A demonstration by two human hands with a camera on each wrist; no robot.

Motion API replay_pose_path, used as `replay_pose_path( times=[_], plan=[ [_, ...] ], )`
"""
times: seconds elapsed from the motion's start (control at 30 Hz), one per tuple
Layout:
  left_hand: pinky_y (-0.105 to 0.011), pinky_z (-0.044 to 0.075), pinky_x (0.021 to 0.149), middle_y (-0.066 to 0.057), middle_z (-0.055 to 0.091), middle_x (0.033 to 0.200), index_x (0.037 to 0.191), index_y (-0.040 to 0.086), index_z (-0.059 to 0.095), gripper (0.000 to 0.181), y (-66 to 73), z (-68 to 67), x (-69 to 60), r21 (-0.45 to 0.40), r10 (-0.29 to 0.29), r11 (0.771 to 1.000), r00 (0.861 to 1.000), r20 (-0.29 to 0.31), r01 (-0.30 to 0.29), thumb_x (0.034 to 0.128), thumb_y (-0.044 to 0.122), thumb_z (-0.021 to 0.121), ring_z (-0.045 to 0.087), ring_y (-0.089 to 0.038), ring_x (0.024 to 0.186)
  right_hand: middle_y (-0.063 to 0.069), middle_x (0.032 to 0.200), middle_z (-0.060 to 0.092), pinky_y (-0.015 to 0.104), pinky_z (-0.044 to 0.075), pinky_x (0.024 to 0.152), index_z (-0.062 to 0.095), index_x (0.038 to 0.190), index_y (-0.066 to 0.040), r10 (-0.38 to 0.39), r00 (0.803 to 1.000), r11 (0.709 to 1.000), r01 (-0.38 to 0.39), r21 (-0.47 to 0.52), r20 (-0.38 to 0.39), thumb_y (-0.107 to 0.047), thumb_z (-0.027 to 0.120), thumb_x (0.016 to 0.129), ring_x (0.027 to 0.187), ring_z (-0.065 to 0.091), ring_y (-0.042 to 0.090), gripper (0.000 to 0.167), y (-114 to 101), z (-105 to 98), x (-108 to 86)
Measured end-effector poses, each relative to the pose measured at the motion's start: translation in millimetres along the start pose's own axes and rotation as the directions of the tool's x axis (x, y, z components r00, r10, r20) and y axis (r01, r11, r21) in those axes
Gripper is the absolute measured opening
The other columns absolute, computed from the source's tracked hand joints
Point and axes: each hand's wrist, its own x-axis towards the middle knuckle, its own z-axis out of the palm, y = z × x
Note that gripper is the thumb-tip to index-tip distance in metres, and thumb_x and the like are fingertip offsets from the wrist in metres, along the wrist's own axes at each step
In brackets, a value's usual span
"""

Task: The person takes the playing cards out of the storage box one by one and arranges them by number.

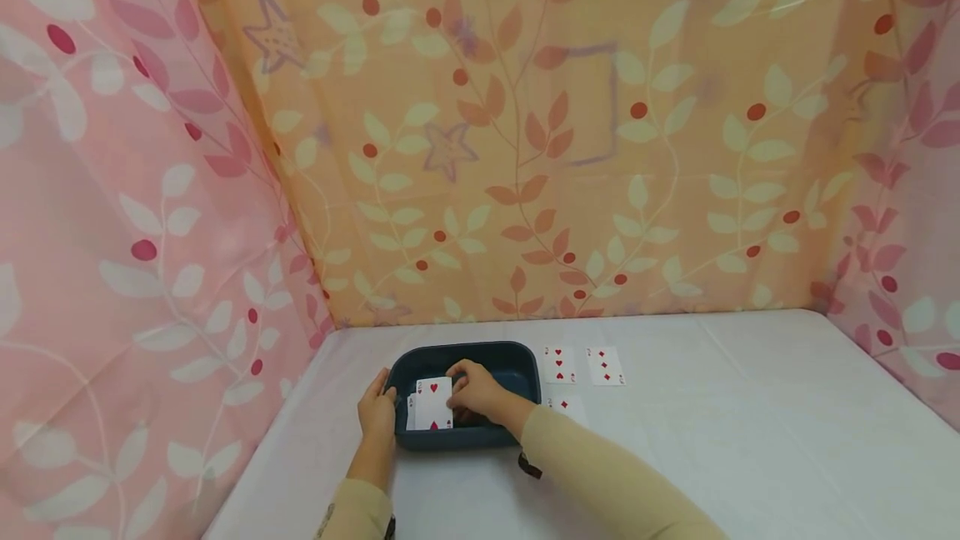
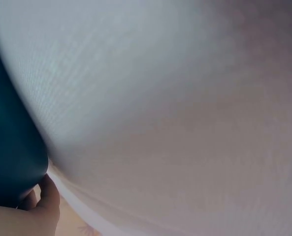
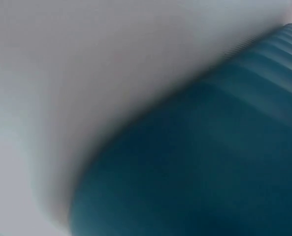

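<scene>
Head view, white-covered table (image 1: 712, 440). Dark blue tray (image 1: 465, 440) sits left of centre, its open side up. Left hand (image 1: 377, 408) at the tray's left end, gripping the wall near the rim. Left wrist view agrees: curled digits at the edge of the blue wall, the pale cloth filling most of the rest.

Right hand (image 1: 480, 394) reaches inside the tray, thumb and forefinger drawn close together at the right edge of a two of hearts (image 1: 433, 398). It appears to pinch the card, though the fingertips are small from here and the hold is hard to read exactly. The card is face up in the tray's left half, overlapping a second card (image 1: 410, 413) that shows only a strip at its left side (its pip too small to name).

Outside the tray, just to its right, three more cards lie face up: a three of hearts (image 1: 559, 365), a three of diamonds (image 1: 605, 366) beside it with a gap between, and nearer the person a diamond card (image 1: 565, 408), partly covered by the right sleeve (image 1: 600, 461).

Right wrist view is blurred: the tray's outer wall, ridged at upper right. Behind the table hangs an orange leaf-print cloth (image 1: 517, 107); pink cloth (image 1: 112, 273) at the left.
</scene>
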Motion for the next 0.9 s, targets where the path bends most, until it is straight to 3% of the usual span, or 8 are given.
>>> replay_pose_path(
  times=[0.23, 0.47, 0.9],
  plan=[
    [-0.045, 0.018, 0.117, -0.022, 0.030, 0.152, 0.148, -0.005, 0.030, 0.049, 1.0, -0.2, 0.1, -0.010, 0.015, 1.000, 1.000, -0.018, -0.015, 0.0991, -0.007, 0.036, 0.023, -0.036, 0.143, 0.009, 0.076, 0.063, 0.033, 0.056, 0.052, 0.050, 0.124, 0.005, 0.007, 0.998, 0.997, -0.002, 0.076, -0.059, 0.010, 0.067, 0.082, 0.054, 0.059, 0.016, 0.046, -6.7, -17.0, -9.2],
    [-0.044, 0.019, 0.116, -0.024, 0.028, 0.151, 0.148, -0.007, 0.029, 0.050, 1.9, 0.3, -2.8, -0.029, 0.021, 0.999, 1.000, -0.005, -0.021, 0.0986, -0.008, 0.036, 0.024, -0.037, 0.142, 0.009, 0.078, 0.063, 0.031, 0.057, 0.054, 0.047, 0.130, 0.006, 0.044, 0.989, 0.996, -0.033, 0.080, -0.142, 0.007, 0.068, 0.083, 0.053, 0.059, 0.015, 0.051, -8.7, -42.3, -22.5],
    [-0.044, 0.015, 0.117, -0.023, 0.027, 0.153, 0.148, -0.006, 0.029, 0.049, 2.8, -0.1, -3.3, -0.012, 0.011, 1.000, 1.000, -0.006, -0.011, 0.0990, -0.008, 0.036, 0.020, -0.036, 0.144, 0.010, 0.081, 0.064, 0.032, 0.059, 0.059, 0.047, 0.133, 0.004, 0.101, 0.973, 0.991, -0.080, 0.106, -0.206, 0.006, 0.066, 0.086, 0.056, 0.060, 0.016, 0.050, -9.0, -84.4, -50.0]
  ],
)
